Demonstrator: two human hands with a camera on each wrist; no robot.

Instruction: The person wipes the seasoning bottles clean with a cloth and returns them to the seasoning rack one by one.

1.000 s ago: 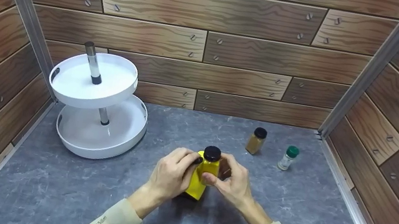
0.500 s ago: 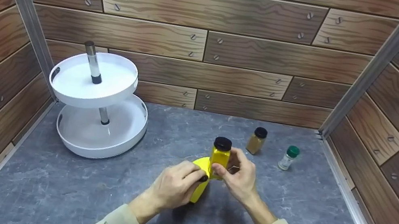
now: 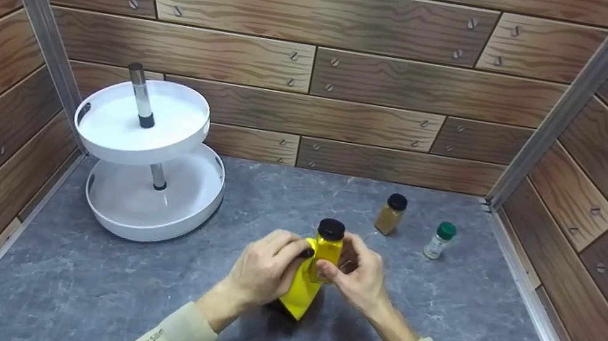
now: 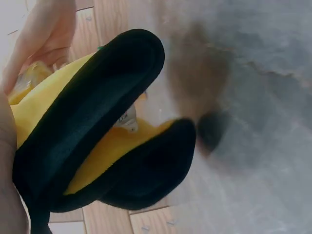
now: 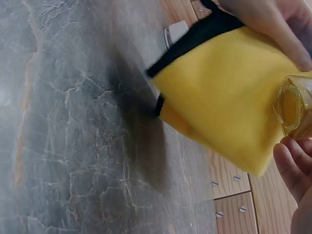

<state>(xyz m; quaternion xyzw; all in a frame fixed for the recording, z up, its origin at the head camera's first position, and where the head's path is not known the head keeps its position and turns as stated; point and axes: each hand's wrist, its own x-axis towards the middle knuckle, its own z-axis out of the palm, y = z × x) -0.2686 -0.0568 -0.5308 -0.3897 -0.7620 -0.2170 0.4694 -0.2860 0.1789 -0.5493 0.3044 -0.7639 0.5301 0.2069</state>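
My left hand (image 3: 265,267) pinches a yellow cloth with black edging (image 3: 301,295) at its upper part, and the rest hangs down over the table. In the left wrist view the folded cloth (image 4: 141,139) shows its dark border. My right hand (image 3: 363,278) grips a clear spice jar with a black cap (image 3: 328,247), filled with something yellow, and holds it upright. The cloth lies against the jar's left side. From the right wrist the jar's base (image 5: 291,108) shows in front of the yellow cloth (image 5: 222,92), well above the tabletop.
A two-tier white round tray stand (image 3: 147,224) stands at the left. A brown spice jar with a black cap (image 3: 389,217) and a small jar with a green cap (image 3: 438,241) stand at the right. Wood-patterned walls (image 3: 309,71) enclose the grey table (image 3: 102,285).
The jar first rose and shifted right, then came partly back down and left. Over the same time my left hand with the cloth slid down past the jar and back up along it.
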